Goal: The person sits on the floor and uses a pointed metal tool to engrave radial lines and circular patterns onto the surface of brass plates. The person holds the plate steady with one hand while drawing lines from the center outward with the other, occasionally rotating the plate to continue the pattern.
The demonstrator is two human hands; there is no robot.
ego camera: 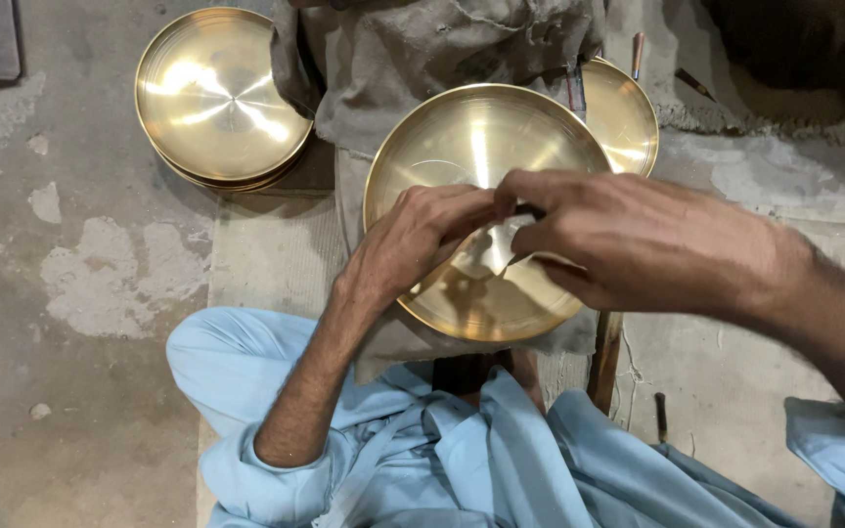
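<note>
- Working over the brass bowl (476, 137), I have both hands meeting at its middle; it sits tilted on a grey cloth (442, 49) draped over a support, between my knees and the far side of the concrete floor (80, 293).
- Left hand (413, 240) curls in from the near-left rim, fingertips (476, 205) bent narrow and pressed toward the bowl's inner face.
- Right hand (638, 240) comes over the right rim, fingers pinched on something small and dark; I cannot tell what.
- To do this well, I judge steady, even pressure matters, with the bowl braced against slipping.
- A stack of brass bowls (217, 98) lies far-left; another brass bowl (628, 117) peeks behind.
</note>
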